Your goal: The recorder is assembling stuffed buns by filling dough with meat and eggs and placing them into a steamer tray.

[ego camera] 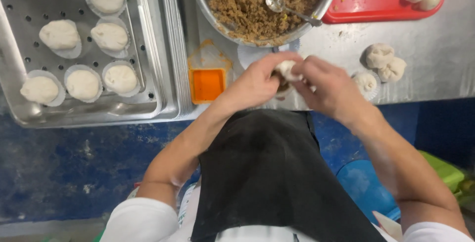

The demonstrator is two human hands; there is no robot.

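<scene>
My left hand [257, 81] and my right hand [329, 86] meet over the edge of the steel counter, both closed around one piece of white dough [287, 69] with brown filling showing under it. The fingers of both hands pinch its top. Just beyond the hands stands a large metal bowl [208, 4] of brown minced filling with a spoon [289, 9] lying in it. To the right of my right hand sits a shaped bun on a paper liner [366, 83].
A perforated steel tray [153, 93] at left holds several round white buns on paper liners. An orange square container [208, 85] sits left of my hands. Two folded dough pieces [386, 61] lie at right; a red board [366, 0] carries peeled eggs.
</scene>
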